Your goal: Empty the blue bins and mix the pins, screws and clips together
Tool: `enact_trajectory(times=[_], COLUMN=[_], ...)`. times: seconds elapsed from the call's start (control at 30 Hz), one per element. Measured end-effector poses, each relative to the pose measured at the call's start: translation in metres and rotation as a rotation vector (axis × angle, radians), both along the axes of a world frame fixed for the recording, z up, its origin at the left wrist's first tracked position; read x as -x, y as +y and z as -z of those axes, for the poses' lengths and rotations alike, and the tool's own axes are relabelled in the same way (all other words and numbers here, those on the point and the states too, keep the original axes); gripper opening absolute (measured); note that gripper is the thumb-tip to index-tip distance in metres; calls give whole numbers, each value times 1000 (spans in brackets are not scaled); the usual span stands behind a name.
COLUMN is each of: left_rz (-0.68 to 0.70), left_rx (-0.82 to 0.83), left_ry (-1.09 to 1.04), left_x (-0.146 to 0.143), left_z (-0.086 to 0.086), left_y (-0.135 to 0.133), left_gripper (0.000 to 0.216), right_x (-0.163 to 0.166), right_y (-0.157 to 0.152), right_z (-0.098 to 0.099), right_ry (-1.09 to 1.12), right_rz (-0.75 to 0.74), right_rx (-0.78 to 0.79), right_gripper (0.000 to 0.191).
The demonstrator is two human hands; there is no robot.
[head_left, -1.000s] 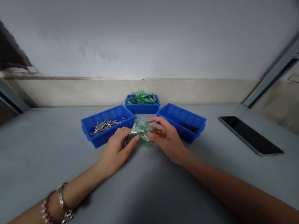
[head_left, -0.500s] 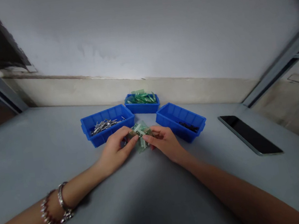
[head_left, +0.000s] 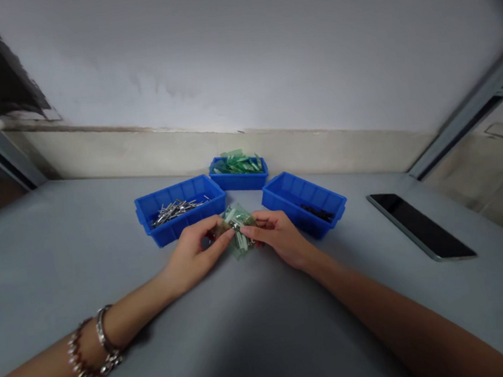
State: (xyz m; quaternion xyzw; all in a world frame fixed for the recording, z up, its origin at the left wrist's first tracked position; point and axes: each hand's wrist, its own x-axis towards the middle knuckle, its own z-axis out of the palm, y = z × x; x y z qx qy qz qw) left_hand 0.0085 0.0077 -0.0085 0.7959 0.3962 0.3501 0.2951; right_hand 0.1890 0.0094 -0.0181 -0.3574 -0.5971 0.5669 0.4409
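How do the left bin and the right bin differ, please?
The left bin holds silvery pieces, the right bin dark pieces. The left bin's pieces spread wider; the right bin's gather at its near end. The left bin's near end points left, the right bin's points right. Both are open and blue.

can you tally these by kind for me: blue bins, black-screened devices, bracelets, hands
blue bins: 3
black-screened device: 1
bracelets: 2
hands: 2
total: 8
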Motion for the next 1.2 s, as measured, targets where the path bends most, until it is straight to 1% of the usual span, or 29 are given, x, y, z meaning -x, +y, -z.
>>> enact_trajectory(times=[0.1,0.23,0.43,0.53,0.77,1.0,1.2], left_rz=[10,33,47,48,127,78,47], left_rx=[26,68,46,64,97,79,13], left_ry=[-12,-25,6,16,18,32,94], left_x=[0,0,0,1,1,0,0], left_z=[-1,-4,-4,-4,-6,-3,-3], left_y=[-1,-3,-4,-4,-5,-4,-4], left_gripper=[26,24,25,26,30,32,33], right_x=[-1,-2,-1,-2,0,1,-2], right_y=[1,1,-1,-1,-5,-5,-2], right_z=[2,1,-3,-2,-5,-1,2], right_ry=[6,57,63,83,74,4,-43], right_rz=[-7,30,22,3,-22,-63,-73], right_rx=[-6,24,12,6,-8,-35,-30], right_gripper=[17,17,17,16,19,18,19])
